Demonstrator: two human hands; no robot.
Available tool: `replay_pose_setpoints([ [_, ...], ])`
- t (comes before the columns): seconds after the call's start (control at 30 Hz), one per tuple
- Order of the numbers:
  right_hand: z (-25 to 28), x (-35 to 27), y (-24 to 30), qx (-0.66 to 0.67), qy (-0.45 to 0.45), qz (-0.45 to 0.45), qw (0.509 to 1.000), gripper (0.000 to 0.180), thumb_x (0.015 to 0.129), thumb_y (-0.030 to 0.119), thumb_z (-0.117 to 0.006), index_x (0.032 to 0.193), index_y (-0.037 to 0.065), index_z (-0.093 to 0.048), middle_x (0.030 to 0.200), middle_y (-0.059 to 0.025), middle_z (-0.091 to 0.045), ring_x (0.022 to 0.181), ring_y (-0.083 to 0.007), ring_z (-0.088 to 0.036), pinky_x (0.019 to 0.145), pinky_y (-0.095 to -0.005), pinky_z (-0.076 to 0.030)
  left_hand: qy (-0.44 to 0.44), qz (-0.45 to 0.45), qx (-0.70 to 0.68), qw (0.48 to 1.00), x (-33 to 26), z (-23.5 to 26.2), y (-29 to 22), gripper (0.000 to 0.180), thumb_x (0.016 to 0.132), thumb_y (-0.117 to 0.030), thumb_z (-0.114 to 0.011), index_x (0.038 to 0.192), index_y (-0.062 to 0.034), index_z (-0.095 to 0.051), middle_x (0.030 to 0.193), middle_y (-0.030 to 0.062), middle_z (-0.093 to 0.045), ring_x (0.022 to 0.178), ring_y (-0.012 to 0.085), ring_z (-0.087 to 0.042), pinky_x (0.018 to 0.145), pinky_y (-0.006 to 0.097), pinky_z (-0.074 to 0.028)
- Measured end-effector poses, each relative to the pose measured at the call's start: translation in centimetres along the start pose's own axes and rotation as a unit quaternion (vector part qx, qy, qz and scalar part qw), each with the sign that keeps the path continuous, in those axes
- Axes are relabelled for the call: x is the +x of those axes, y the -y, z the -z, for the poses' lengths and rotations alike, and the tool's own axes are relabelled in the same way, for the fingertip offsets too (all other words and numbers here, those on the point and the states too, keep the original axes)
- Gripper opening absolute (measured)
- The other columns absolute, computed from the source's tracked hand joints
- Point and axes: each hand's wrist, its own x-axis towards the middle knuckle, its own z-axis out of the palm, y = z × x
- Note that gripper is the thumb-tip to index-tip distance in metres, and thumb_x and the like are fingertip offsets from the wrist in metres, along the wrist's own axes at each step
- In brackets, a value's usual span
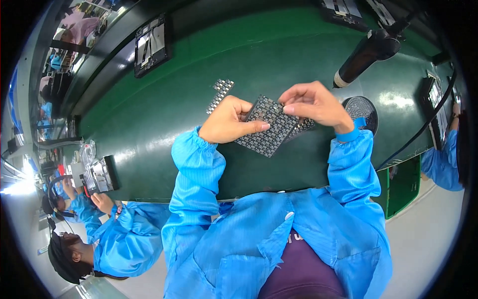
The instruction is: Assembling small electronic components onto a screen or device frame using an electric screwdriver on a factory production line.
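My left hand [226, 122] grips a dark rectangular sheet [267, 127] covered with rows of small silver and black pieces, its thumb lying across the face. At the sheet's upper right edge, my right hand [316, 105] has thumb and fingertips pinched together; what lies between them is too small to make out. Part of another dark sheet [301, 127] with similar pieces shows beneath, below the right hand. A narrow strip of small light pieces [219, 94] lies on the green table beyond my left hand.
A black handheld power tool [367, 56] points down at the right, above a round dish [362, 112] of small parts. A device frame [151, 45] stands at far left. Other devices [435, 107] and a cable edge the right side. A co-worker [114, 239] sits at left.
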Motion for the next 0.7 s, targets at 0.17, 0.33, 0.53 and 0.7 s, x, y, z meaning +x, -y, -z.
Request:
replay_pose_setpoints([
  [0.17, -1.0, 0.3, -1.2, 0.014, -0.031, 0.038, 0.999, 0.020, 0.085, 0.017, -0.062, 0.094, -0.001, -0.062, 0.079, -0.0018, -0.062, 0.064, -0.0054, -0.055, 0.050, -0.0197, -0.047, -0.178, -0.094, -0.112, 0.973, 0.4, 0.1, 1.1, 0.020, 0.079, -0.007, -0.067, 0.093, 0.0080, -0.062, 0.086, 0.0104, -0.065, 0.077, 0.0133, -0.061, 0.068, 0.025, -0.050],
  [0.33, -2.1, 1.1, -2.4, 0.190, -0.166, 0.085, 0.964, 0.012, 0.086, 0.011, -0.059, 0.090, 0.000, -0.060, 0.081, -0.0062, -0.064, 0.067, -0.0103, -0.060, 0.049, -0.0234, -0.052, -0.257, -0.162, -0.286, 0.909, 0.5, -1.5, 4.3, 0.023, 0.083, -0.009, -0.063, 0.100, 0.0066, -0.059, 0.093, 0.0118, -0.064, 0.082, 0.0173, -0.062, 0.073, 0.030, -0.051],
  [0.53, -3.6, 1.5, -2.5, 0.221, -0.164, 0.092, 0.957, 0.016, 0.085, 0.011, -0.061, 0.091, -0.003, -0.058, 0.083, -0.0090, -0.064, 0.068, -0.0121, -0.061, 0.050, -0.0241, -0.053, -0.310, -0.243, -0.398, 0.829, 2.3, -6.2, 5.1, 0.020, 0.085, -0.008, -0.060, 0.101, 0.0047, -0.059, 0.097, 0.0114, -0.063, 0.086, 0.0183, -0.061, 0.078, 0.032, -0.050],
  [0.7, -3.6, 1.4, -2.5, 0.135, -0.131, 0.052, 0.981, 0.015, 0.083, 0.011, -0.064, 0.082, -0.003, -0.059, 0.075, -0.0060, -0.061, 0.062, -0.0109, -0.059, 0.049, -0.0228, -0.052, -0.356, -0.249, -0.393, 0.810, 2.0, -5.6, 4.1, 0.017, 0.084, -0.012, -0.063, 0.091, 0.0040, -0.062, 0.088, 0.0073, -0.064, 0.077, 0.0116, -0.059, 0.069, 0.027, -0.049],
])
